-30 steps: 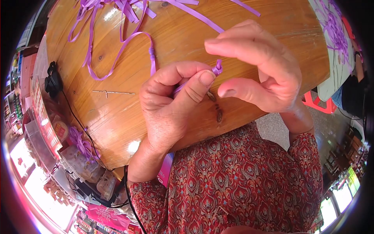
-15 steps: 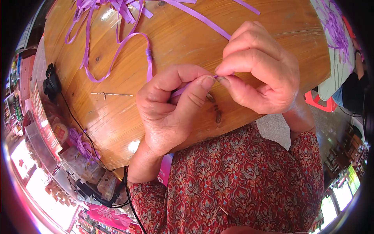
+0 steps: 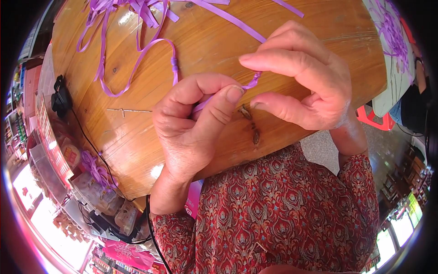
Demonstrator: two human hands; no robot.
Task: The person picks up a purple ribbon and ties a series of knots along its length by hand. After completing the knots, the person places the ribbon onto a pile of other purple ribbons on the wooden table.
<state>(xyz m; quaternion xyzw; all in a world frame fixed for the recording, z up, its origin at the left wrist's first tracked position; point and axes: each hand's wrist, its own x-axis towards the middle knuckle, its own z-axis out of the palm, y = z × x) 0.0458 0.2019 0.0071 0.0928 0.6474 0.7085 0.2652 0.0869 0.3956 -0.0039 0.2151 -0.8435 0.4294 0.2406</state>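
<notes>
My left hand (image 3: 194, 121) pinches a purple ribbon (image 3: 250, 85) between thumb and forefinger. Just past the pinch the ribbon bends upward and looks twisted or knotted. My right hand (image 3: 303, 80) is beside it with thumb and forefinger spread apart, nothing gripped between them. Another stretch of purple ribbon (image 3: 237, 23) runs from the far side of the table down behind the right fingers. Left of my left hand lies a thin metal hook tool (image 3: 130, 110) with a short cross-piece. A looped ribbon with a small knot (image 3: 174, 64) trails down behind the left hand.
A heap of purple ribbons (image 3: 148, 11) lies at the far edge of the wooden table (image 3: 319, 50). A black device with a cord (image 3: 60, 98) is at the left edge, above clear plastic boxes (image 3: 98, 192). A red stool (image 3: 381, 121) stands at right, near more purple ribbon (image 3: 393, 39).
My right thumb and forefinger have parted and let go of the ribbon, baring its twisted end. My left hand has shifted slightly left, keeping its pinch.
</notes>
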